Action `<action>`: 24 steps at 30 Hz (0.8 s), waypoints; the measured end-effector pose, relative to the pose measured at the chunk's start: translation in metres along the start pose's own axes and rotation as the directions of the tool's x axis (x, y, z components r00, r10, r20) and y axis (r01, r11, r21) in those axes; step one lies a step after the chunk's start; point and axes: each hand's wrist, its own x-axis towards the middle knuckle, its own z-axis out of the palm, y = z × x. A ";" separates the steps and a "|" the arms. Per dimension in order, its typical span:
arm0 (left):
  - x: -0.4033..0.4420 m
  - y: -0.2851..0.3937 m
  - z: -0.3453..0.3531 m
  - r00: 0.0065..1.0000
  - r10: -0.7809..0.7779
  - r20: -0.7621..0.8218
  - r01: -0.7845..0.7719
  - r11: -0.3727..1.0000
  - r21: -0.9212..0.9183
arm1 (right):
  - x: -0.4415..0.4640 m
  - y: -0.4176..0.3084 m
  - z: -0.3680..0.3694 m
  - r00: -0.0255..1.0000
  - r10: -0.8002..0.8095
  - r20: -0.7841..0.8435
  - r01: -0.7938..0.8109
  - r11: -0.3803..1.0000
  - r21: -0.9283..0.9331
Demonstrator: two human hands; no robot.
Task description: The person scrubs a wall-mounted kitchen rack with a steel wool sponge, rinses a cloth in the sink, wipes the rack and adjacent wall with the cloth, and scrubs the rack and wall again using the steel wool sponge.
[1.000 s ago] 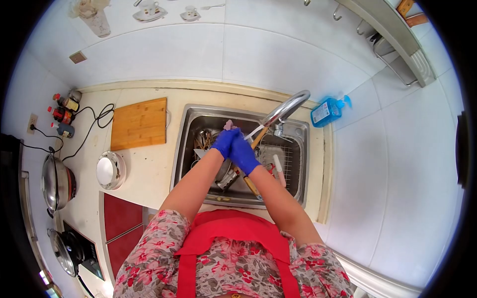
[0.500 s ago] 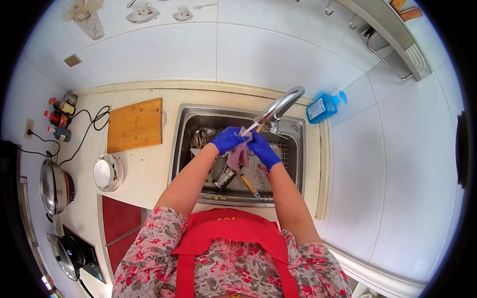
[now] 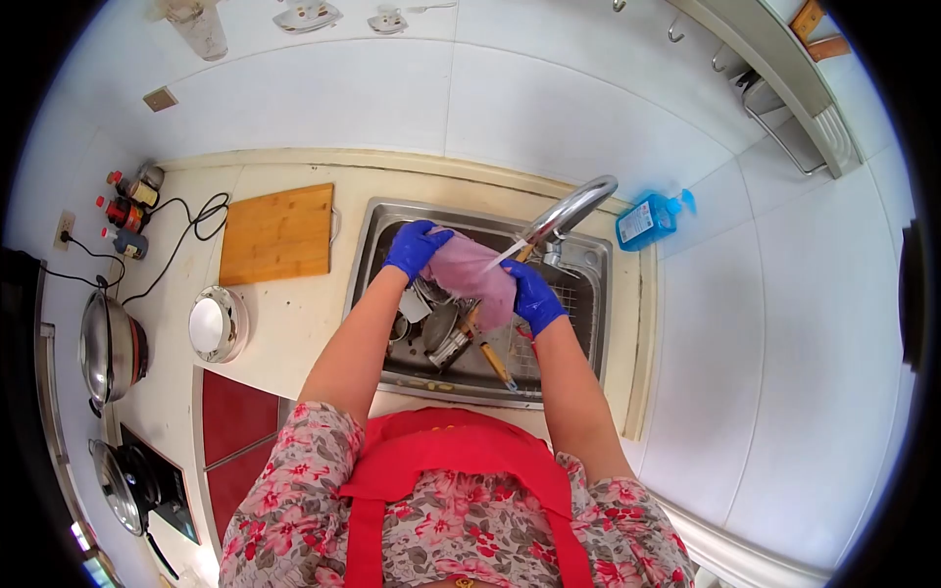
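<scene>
From where I sit at the controls, I have the mauve cloth point(image 3: 470, 273) spread between both blue-gloved hands above the sink point(image 3: 431, 209). My left hand point(image 3: 417, 248) is at the cloth's ten o'clock corner, its fingers clamped on the edge. My right hand point(image 3: 536, 297) has its fingers clamped on the cloth at about three to four o'clock, with the fabric hanging down just beside it. The curved faucet point(image 3: 578, 204) stands at two o'clock from the cloth and sends a stream of water point(image 3: 505, 257) down onto it. Below, inside the sink, I can see a yellow-handled tool point(image 3: 498, 367) between five and six o'clock, a shiny metal utensil point(image 3: 450, 347) near seven, and a wire rack point(image 3: 523, 359) around five. Other metal pieces lie partly hidden under the cloth, and I can't tell what they are. Set into the table point(image 3: 294, 328), the sink has the blue soap bottle point(image 3: 645, 224) just beyond its two o'clock corner. The wooden cutting board point(image 3: 277, 235) lies between nine and ten o'clock from the cloth, and the white bowl point(image 3: 209, 324) sits between eight and nine.
</scene>
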 end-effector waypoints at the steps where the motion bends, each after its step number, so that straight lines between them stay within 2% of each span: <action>1: 0.001 -0.003 -0.002 1.000 -0.002 -0.003 0.002 1.000 -0.001 | 0.001 0.000 0.000 1.000 0.014 -0.023 -0.013 0.999 0.033; 3: 0.005 -0.012 -0.001 0.991 0.094 -0.098 -0.093 0.996 0.006 | 0.004 0.002 0.001 0.999 0.029 -0.045 -0.026 0.998 0.064; 4: 0.009 -0.022 0.004 0.991 0.093 -0.100 -0.093 0.996 0.005 | 0.007 0.003 0.000 0.999 -0.019 -0.031 0.020 0.999 0.036; 6: 0.013 -0.042 0.016 0.996 -0.059 -0.071 0.037 0.960 -0.277 | 0.016 0.008 0.000 0.998 -0.067 -0.012 0.067 0.998 0.007; 7: 0.009 -0.045 0.024 0.996 -0.059 -0.073 0.037 0.960 -0.277 | 0.026 0.013 0.000 0.996 -0.091 0.000 0.091 0.993 0.074; 8: 0.003 -0.046 0.038 0.938 -0.306 0.163 0.346 0.808 -0.476 | 0.036 0.020 0.001 0.993 -0.116 0.011 0.113 0.983 0.142; 9: -0.002 -0.048 0.052 0.779 -0.456 0.431 0.627 0.538 -0.563 | 0.057 0.031 -0.011 0.993 -0.114 0.013 0.111 0.984 0.142; 10: -0.004 -0.050 0.063 0.779 -0.456 0.430 0.627 0.538 -0.564 | 0.066 0.036 0.000 0.923 -0.341 0.180 0.383 0.865 -0.325; 11: -0.005 -0.051 0.074 0.850 0.003 0.527 0.368 0.712 -0.598 | 0.062 0.049 0.005 0.940 -0.341 0.025 0.333 0.897 -0.292; 12: -0.001 -0.056 0.083 0.690 0.451 0.567 0.065 0.741 -0.668 | 0.039 0.052 0.042 0.934 -0.332 -0.131 0.295 0.924 -0.243; 13: 0.001 -0.063 0.089 0.686 0.453 0.569 0.067 0.739 -0.670 | 0.038 0.064 0.049 0.932 -0.335 -0.137 0.296 0.923 -0.245; 14: 0.004 -0.071 0.097 0.800 0.193 0.568 0.416 0.504 -0.757 | 0.038 0.072 0.053 0.859 -0.498 -0.119 0.380 0.776 -0.504; 15: 0.008 -0.083 0.106 0.782 -0.089 0.617 0.623 0.126 -0.772 | 0.035 0.075 0.053 0.771 -0.635 -0.054 0.409 0.558 -0.722; 16: 0.014 -0.091 0.114 0.835 -0.067 0.546 0.521 0.411 -0.748 | 0.030 0.073 0.051 0.681 -0.725 0.106 0.472 0.324 -0.820; 17: 0.016 -0.100 0.122 0.834 -0.066 0.548 0.523 0.411 -0.747 | 0.027 0.070 0.051 0.680 -0.726 0.105 0.471 0.323 -0.821; 19: 0.002 -0.085 0.122 0.875 -0.019 0.485 0.475 0.230 -0.849 | 0.023 0.063 0.051 0.708 -0.706 0.006 0.140 0.133 -0.981; 20: -0.009 -0.068 0.115 0.873 -0.017 0.488 0.478 0.233 -0.847 | 0.024 0.062 0.050 0.705 -0.709 0.002 0.139 0.135 -0.981; 22: -0.027 -0.028 0.102 0.801 -0.372 0.469 0.596 0.421 -0.684 | 0.028 0.057 0.043 0.724 -0.679 -0.122 0.119 0.298 -0.947; 23: -0.024 -0.028 0.113 0.800 -0.371 0.472 0.598 0.421 -0.682 | 0.030 0.054 0.035 0.723 -0.679 -0.125 0.117 0.299 -0.947; 24: -0.017 -0.038 0.131 0.867 -0.289 0.405 0.496 0.433 -0.753 | 0.035 0.053 0.020 0.709 -0.693 -0.131 0.136 0.317 -0.938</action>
